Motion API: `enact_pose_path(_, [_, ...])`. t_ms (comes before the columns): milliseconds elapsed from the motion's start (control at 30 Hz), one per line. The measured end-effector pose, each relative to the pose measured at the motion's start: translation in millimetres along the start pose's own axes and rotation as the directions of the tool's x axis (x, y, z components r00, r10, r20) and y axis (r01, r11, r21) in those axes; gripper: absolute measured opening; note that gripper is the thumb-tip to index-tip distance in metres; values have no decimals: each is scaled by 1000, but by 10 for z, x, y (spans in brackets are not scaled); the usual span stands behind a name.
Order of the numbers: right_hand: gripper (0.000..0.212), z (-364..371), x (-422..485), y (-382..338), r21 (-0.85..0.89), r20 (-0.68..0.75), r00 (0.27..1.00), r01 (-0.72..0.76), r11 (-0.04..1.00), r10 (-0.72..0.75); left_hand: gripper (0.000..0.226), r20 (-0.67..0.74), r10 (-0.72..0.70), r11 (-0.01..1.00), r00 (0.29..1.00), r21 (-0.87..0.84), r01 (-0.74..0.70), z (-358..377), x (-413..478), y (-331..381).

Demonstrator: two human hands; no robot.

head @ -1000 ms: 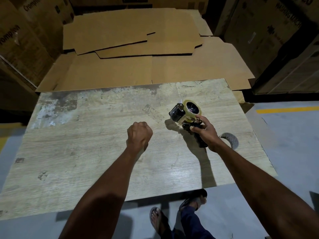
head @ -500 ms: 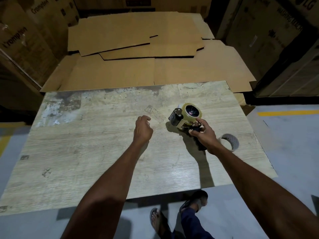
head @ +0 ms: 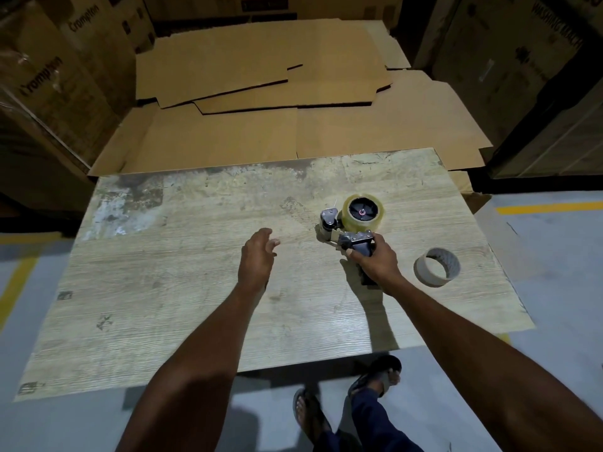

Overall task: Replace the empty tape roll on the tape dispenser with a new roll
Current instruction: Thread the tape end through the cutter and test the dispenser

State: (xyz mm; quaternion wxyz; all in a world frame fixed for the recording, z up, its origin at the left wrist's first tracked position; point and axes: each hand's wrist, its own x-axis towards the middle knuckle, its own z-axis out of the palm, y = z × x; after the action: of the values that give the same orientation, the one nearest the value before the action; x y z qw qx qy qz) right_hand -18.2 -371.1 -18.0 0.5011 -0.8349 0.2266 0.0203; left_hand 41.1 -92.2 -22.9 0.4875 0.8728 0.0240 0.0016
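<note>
Two hands showed in the head view: the right grip [head: 375, 262] was curled round the handle of the tape dispenser [head: 329, 223], which rested on the desk [head: 163, 288] with the new roll [head: 359, 225] on its hub, while the left grip [head: 257, 256] hovered just beside it, fingers loosely spread, holding nothing. The empty core [head: 437, 267] lay near the right wrist. Likely risks were a half-seated roll slipping off, or the loose tape end sticking to itself during careless threading.

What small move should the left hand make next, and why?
Probably move the left hand to the tape dispenser and thread the tape: the new roll sits on it, the right hand grips the handle, the empty core lies aside.
</note>
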Motion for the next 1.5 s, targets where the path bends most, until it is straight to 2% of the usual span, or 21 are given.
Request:
enact_pose_path(67, [73, -8, -58, 22, -50, -11, 999, 37, 998, -37, 18, -17, -11, 998, 1000, 58, 12, -115, -48, 48])
enact_pose_path(133, [84, 14, -132, 82, -139, -48, 997, 59, 988, -66, 30, -62, -16, 955, 998, 295, 34, -220, -99, 14])
enact_pose_path(200, [85, 40, -241, 124, -193, -114, 992, 38, 980, -60, 40, -119, 11, 910, 993, 413, 40, -309, -137, -95])
enact_pose_path(300, [73, 45, -455, 160, -229, -231, 959, 110, 967, -164, 20, -68, -40, 950, 997, 307, 59, -505, -149, -312])
enact_pose_path(400, [59, 60, -548, 277, -331, -273, 918, 191, 924, -287, 38, -57, -108, 984, 993, 137, 115, -808, -137, -592])
enact_pose_path(467, [53, 88, -567, 349, -390, -280, 899, 215, 896, -337, 50, -149, -100, 995, 984, -1, 101, -971, -151, -750])
enact_pose_path(533, [49, 106, -593, 365, -410, -280, 890, 227, 883, -359, 62, -218, -228, 966, 949, -169, 194, -1101, -188, -738])
enact_pose_path(633, [42, 124, -628, 345, -418, -268, 888, 241, 876, -372, 38, -215, -321, 925, 922, -280, 256, -1215, -237, -694])
enact_pose_path(767, [41, 135, -630, 333, -401, -276, 892, 232, 886, -358, 8, -310, -234, 971, 922, -114, 209, -1311, -249, -824])
enact_pose_path(800, [41, 132, -622, 334, -394, -281, 892, 230, 890, -355, 7, -319, -210, 977, 924, -88, 192, -1328, -239, -882])
enact_pose_path(900, [38, 122, -622, 301, -376, -291, 892, 225, 899, -345, 21, -271, -216, 970, 938, 54, 239, -1365, -274, -869])
enact_pose_path(967, [37, 106, -625, 298, -375, -295, 891, 224, 899, -345, 30, -285, -260, 956, 923, 56, 287, -1383, -296, -827])
enact_pose_path(1100, [38, 92, -622, 300, -371, -297, 894, 214, 904, -334, 9, -346, -297, 923, 890, 133, 360, -1438, -330, -685])
enact_pose_path(1200, [39, 84, -641, 309, -364, -304, 895, 208, 908, -327, 21, -353, -273, 911, 895, 205, 359, -1457, -318, -654])
enact_pose_path(1300, [37, 70, -693, 293, -351, -295, 897, 219, 911, -329, 9, -254, -292, 910, 922, 222, 350, -1489, -342, -604])
enact_pose_path(1367, [38, 62, -704, 271, -354, -286, 900, 219, 909, -328, 20, -196, -298, 907, 934, 246, 341, -1514, -368, -597])
enact_pose_path(1400, [37, 55, -687, 290, -354, -281, 903, 217, 910, -325, 22, -205, -290, 912, 935, 238, 335, -1517, -375, -634])
enact_pose_path(1467, [37, 38, -731, 272, -359, -276, 902, 223, 906, -332, 8, -244, -301, 912, 922, 207, 353, -1557, -477, -605])
enact_pose_path(1500, [36, 28, -757, 251, -351, -277, 905, 219, 910, -324, 11, -277, -290, 914, 916, 203, 351, -1577, -516, -566])
